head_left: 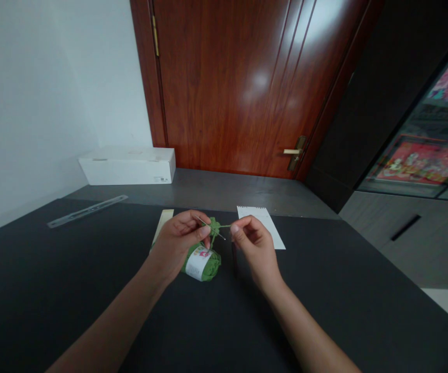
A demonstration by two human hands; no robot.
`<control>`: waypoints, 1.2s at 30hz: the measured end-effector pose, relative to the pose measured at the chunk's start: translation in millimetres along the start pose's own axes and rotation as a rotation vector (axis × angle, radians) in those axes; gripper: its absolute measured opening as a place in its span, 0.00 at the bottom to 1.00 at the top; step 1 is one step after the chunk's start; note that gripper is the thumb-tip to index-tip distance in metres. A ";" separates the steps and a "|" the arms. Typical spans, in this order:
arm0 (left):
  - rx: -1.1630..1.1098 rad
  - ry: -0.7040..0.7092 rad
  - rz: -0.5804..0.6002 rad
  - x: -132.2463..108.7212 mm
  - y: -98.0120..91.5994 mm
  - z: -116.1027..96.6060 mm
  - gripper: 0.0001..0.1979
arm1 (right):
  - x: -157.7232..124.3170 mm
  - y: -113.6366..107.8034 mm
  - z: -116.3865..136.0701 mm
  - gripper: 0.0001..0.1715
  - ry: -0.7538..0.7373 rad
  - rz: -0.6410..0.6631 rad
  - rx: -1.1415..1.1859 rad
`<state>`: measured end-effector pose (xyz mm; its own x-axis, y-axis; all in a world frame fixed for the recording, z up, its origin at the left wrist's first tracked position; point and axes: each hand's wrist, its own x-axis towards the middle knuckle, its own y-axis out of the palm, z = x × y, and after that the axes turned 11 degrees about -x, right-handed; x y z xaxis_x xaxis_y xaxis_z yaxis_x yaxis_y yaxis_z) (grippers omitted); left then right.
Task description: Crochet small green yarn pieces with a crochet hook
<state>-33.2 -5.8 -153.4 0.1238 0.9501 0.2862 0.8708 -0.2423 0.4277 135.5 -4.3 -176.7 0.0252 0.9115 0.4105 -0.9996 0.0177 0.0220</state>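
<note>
My left hand (183, 231) is closed, pinching a small green crocheted piece (214, 226) together with a thin metal hook or needle (221, 237) that slants across it. To the right, my right hand (254, 243) pinches a strand of green yarn (225, 226) between thumb and forefinger, and the strand runs taut from the piece. Below my left hand lies a ball of green yarn (211, 268) with a white paper label, partly hidden by that hand. The exact tip of the metal tool is too small to make out.
Behind my right hand lies a white spiral notepad (274, 230); a dark slim object (235, 259) is beneath it. A pale strip (163, 224) sits behind my left hand. A clear ruler (87, 211) and a white box (130, 168) are at the left, before a wooden door (227, 93).
</note>
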 end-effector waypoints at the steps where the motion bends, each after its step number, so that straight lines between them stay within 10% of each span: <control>1: 0.015 0.000 -0.001 0.0 -0.8 0.4 0.08 | 0.2 0.5 1.3 0.13 0.008 0.000 0.047; 10: -0.119 -0.204 0.011 -0.2 -1.3 6.8 0.13 | -2.0 7.1 7.5 0.16 0.119 0.119 0.472; 36: -0.491 -0.487 -0.013 1.8 -2.3 14.6 0.08 | -5.2 3.0 7.5 0.12 -0.025 0.062 0.041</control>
<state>-28.0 -0.6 -166.4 0.4144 0.9056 -0.0907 0.5721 -0.1817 0.7998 132.4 -12.2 -171.9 -0.0355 0.8997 0.4351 -0.9979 -0.0555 0.0333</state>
